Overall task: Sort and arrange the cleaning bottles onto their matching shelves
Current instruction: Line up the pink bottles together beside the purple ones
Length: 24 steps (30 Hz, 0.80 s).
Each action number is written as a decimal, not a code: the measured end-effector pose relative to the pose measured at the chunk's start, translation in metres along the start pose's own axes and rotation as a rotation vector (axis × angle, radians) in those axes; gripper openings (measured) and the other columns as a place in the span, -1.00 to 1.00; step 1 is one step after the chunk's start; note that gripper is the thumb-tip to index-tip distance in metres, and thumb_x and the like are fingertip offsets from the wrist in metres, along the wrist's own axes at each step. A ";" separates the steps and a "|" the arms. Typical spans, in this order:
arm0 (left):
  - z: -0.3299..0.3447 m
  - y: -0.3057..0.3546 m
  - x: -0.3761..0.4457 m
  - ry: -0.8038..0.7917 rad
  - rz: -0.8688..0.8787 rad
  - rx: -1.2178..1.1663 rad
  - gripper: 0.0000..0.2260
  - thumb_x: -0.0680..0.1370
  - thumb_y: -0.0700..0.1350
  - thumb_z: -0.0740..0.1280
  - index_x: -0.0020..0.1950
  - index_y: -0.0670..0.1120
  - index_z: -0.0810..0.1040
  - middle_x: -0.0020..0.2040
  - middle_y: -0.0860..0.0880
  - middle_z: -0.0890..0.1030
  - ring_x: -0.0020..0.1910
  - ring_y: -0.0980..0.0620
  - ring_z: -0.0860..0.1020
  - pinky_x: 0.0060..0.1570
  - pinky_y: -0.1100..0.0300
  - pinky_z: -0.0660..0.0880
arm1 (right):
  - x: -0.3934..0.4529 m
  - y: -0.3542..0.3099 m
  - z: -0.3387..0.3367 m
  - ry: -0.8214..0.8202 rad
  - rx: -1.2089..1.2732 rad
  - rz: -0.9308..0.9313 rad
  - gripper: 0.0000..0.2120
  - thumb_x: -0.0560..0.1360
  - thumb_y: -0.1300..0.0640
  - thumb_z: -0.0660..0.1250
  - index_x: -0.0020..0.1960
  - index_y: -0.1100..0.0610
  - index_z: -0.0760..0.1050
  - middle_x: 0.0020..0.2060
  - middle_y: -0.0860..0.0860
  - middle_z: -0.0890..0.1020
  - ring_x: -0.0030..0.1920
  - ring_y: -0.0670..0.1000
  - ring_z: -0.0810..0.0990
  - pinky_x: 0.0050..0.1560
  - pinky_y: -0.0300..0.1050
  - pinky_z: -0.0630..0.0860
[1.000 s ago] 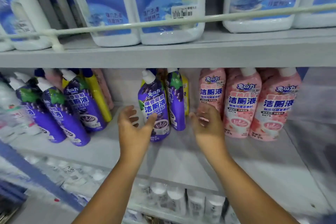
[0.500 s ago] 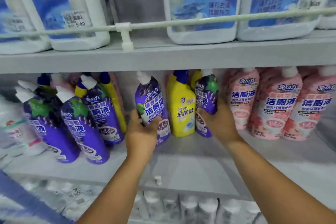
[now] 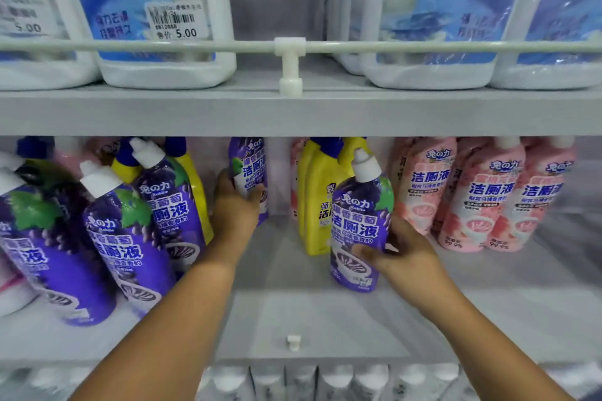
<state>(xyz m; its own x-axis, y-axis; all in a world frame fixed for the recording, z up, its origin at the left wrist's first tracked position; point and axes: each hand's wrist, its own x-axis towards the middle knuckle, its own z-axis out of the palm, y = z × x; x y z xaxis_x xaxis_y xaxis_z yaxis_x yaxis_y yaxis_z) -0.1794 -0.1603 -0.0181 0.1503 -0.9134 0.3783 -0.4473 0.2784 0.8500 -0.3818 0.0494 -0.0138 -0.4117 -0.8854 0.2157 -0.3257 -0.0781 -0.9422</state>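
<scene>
On the middle shelf [image 3: 319, 319], my left hand [image 3: 235, 208] grips a purple grape-label bottle [image 3: 250, 161] held high near the shelf's back; its cap is hidden by the shelf above. My right hand [image 3: 399, 249] grips a second purple bottle [image 3: 358, 221] with a white cap, pulled forward toward the shelf's front. Behind it stand yellow bottles [image 3: 314, 205] with blue caps. Several purple bottles [image 3: 127, 231] lean at the left, with yellow ones behind them. Pink bottles [image 3: 475, 195] stand in a row at the right.
Large white jugs with blue labels [image 3: 156, 10] fill the upper shelf behind a white guard rail [image 3: 290, 46]. Bare shelf surface lies between the purple group and the yellow bottles. White-capped bottles [image 3: 303, 381] line the shelf below. A small white clip [image 3: 293, 342] sits at the front edge.
Both hands closed on purple bottles. The right one pulled its bottle forward and down, uncovering the yellow bottles. The left one lifted its bottle up and back. The view moved closer.
</scene>
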 end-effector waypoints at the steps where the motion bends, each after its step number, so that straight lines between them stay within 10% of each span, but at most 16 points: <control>1: -0.005 0.002 -0.011 0.023 0.034 -0.011 -0.68 0.51 -0.04 0.48 0.16 -0.18 0.55 0.05 -0.18 0.64 0.06 -0.19 0.59 -0.08 0.22 0.33 | 0.001 0.000 0.008 -0.035 0.003 0.005 -0.62 0.42 0.28 0.57 0.14 -0.03 0.59 0.01 -0.09 0.74 -0.02 -0.11 0.71 -0.07 -0.31 0.60; 6: -0.029 0.028 -0.098 -0.260 -0.012 -0.348 -0.90 0.65 -0.08 0.33 0.14 0.10 0.53 -0.04 0.22 0.69 -0.07 0.41 0.60 -0.10 0.54 0.43 | 0.012 -0.010 0.056 -0.171 0.002 -0.038 -0.58 0.40 0.15 0.56 0.21 -0.06 0.58 0.02 -0.12 0.74 0.00 -0.12 0.70 0.00 -0.20 0.62; 9: -0.032 0.014 -0.113 -0.435 -0.028 -0.357 -0.62 0.52 -0.18 0.51 0.12 0.26 0.51 -0.04 0.36 0.68 -0.04 0.39 0.63 -0.03 0.43 0.52 | 0.024 -0.017 0.062 -0.291 -0.132 -0.080 -0.63 0.46 0.07 0.52 0.25 -0.09 0.58 0.07 -0.16 0.70 0.02 -0.21 0.67 -0.02 -0.28 0.59; 15: -0.043 0.008 -0.092 -0.154 -0.104 -0.373 -0.69 0.46 -0.23 0.55 0.10 0.02 0.56 -0.04 0.08 0.73 -0.07 0.09 0.69 -0.11 0.24 0.58 | 0.057 -0.025 0.034 0.088 -0.128 -0.184 -0.68 0.46 0.24 0.54 0.18 0.09 0.58 0.09 -0.01 0.60 -0.12 -0.22 0.63 -0.15 -0.37 0.50; 19: -0.041 0.009 -0.066 0.054 -0.148 -0.207 -0.71 0.47 -0.08 0.54 0.09 0.01 0.50 -0.01 0.04 0.70 -0.07 -0.01 0.65 -0.06 0.09 0.51 | 0.079 -0.025 0.036 -0.050 -0.209 -0.122 -0.28 0.43 0.04 0.59 0.50 -0.02 0.33 0.35 -0.07 0.43 0.28 -0.06 0.49 0.17 -0.26 0.48; 24: -0.028 0.010 -0.047 0.123 -0.107 -0.186 -0.63 0.45 -0.11 0.55 0.16 -0.08 0.46 0.04 -0.03 0.68 -0.03 -0.03 0.63 -0.04 0.17 0.44 | 0.081 -0.019 0.045 -0.026 -0.155 -0.051 -0.45 0.37 -0.05 0.62 0.27 -0.05 0.47 0.08 -0.14 0.68 0.06 -0.16 0.65 0.01 -0.20 0.57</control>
<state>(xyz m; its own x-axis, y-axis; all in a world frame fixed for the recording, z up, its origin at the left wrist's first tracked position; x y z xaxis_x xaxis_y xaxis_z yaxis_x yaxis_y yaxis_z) -0.1659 -0.1064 -0.0166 0.2997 -0.9008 0.3143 -0.2550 0.2418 0.9362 -0.3705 -0.0414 0.0104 -0.3701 -0.8938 0.2534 -0.4739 -0.0530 -0.8790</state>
